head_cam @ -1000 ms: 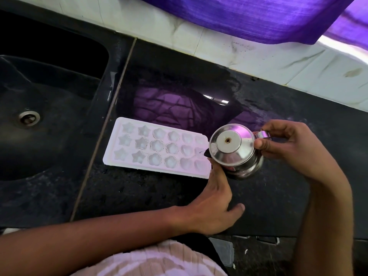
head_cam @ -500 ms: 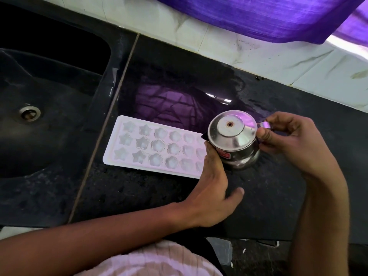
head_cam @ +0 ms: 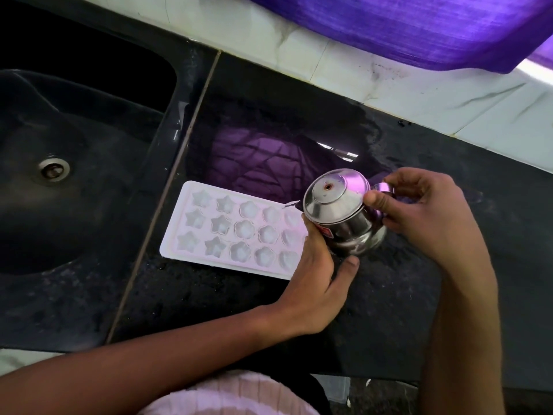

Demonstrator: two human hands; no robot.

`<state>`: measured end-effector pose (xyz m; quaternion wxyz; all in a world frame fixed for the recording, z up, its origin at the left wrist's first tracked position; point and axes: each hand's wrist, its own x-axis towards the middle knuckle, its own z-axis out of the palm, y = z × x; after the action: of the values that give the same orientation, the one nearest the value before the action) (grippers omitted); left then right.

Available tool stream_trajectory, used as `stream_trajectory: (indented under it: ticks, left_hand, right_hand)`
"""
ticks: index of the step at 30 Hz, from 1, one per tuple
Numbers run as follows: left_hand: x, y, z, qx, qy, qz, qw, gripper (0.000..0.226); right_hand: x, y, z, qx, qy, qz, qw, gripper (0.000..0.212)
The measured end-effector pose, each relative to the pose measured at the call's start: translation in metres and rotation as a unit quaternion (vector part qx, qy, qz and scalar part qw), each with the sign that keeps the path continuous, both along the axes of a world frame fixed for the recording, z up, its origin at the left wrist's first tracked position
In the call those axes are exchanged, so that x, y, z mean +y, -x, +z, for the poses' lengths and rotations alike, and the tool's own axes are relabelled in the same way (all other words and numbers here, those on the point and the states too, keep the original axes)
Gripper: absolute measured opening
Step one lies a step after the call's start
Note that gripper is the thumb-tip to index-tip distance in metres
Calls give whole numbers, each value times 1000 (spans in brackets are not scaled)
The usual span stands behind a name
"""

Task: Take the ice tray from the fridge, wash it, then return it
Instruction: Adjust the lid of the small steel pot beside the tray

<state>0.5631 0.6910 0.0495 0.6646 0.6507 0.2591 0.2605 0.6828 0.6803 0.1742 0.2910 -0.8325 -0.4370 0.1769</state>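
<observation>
Head-worn view, looking steeply down, close over black counter (head_cam: 389, 295)

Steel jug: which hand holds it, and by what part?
The right hand grips the steel jug by its handle, tilting it over the ice tray. The left hand steadies the tray's right end.

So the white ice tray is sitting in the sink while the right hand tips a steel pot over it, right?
Not quite. The head view shows the ice tray lying on the black counter beside the sink, not in it. The right hand does tip the steel pot over it.
</observation>
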Motion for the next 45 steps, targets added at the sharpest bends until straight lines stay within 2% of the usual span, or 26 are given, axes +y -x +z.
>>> stream_trajectory:
  ticks: [15,18,29,38,45]
  left_hand:
    - [0,-1,0,-7,12,-11,1000,82]
    - [0,-1,0,-8,3,-7,1000,84]
    - [-8,2,-1,15,-40,-2,999,95]
    - [-18,8,1,48,-70,-32,996,94]
    - [-18,8,-2,41,-38,-53,997,98]
  right_hand:
    - [0,3,4,-19,16,-8,1000,54]
    - [-1,3,5,-17,13,-5,1000,47]
    - [-2,-3,1,63,2,27,998,35]
    - [-1,0,3,-4,24,65,998,41]
    - [-3,3,5,-11,28,64,998,40]
